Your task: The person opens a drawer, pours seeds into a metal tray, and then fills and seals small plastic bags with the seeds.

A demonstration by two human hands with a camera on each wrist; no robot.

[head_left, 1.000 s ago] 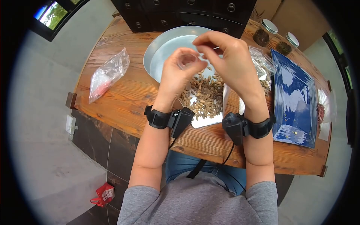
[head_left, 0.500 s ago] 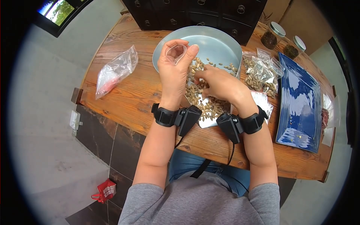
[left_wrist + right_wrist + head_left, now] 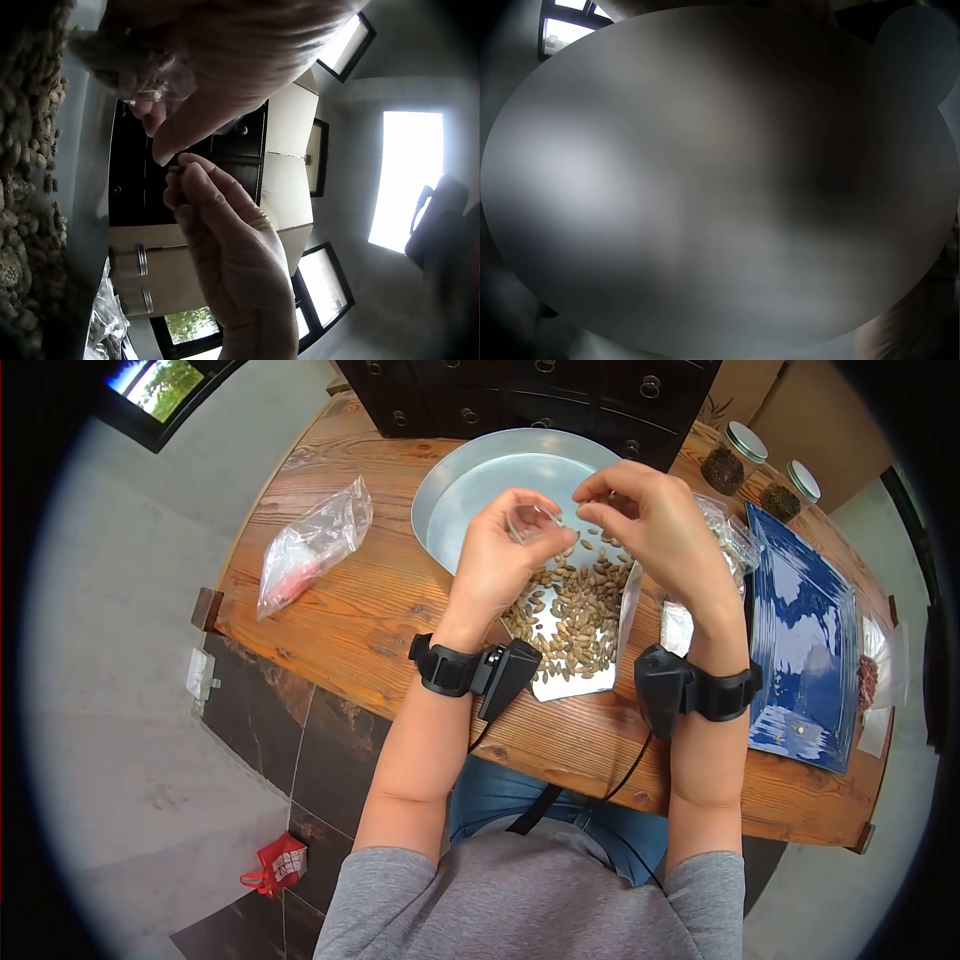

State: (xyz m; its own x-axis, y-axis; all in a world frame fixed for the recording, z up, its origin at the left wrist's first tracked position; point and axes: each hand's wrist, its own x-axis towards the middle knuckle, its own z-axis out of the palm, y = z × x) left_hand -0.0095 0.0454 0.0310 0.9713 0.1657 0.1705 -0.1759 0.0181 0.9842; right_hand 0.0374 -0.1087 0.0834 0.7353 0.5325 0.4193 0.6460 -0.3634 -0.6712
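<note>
My left hand (image 3: 497,560) grips a small clear plastic bag (image 3: 533,518), its mouth held round and facing up. Some pods show through the bag (image 3: 154,82) in the left wrist view. Just to its right, my right hand (image 3: 668,530) is raised with thumb and fingertips together. A small dark pod (image 3: 177,169) shows between those fingertips in the left wrist view. Below both hands lies a heap of brown oval dried pods (image 3: 580,622), spread over a white sheet (image 3: 560,688) and into the round metal pan (image 3: 465,510). The right wrist view is mostly blurred out.
Filled clear bags (image 3: 738,540) lie right of the pan, beside a long blue plate (image 3: 805,650). Two lidded jars (image 3: 722,468) stand at the back right. A clear bag with something pink (image 3: 312,550) lies left. A dark drawer cabinet (image 3: 560,400) stands behind.
My right hand went down into the pods and has come back up beside the bag's mouth. My left hand, still holding the bag, tilted away and is now turned back toward the right.
</note>
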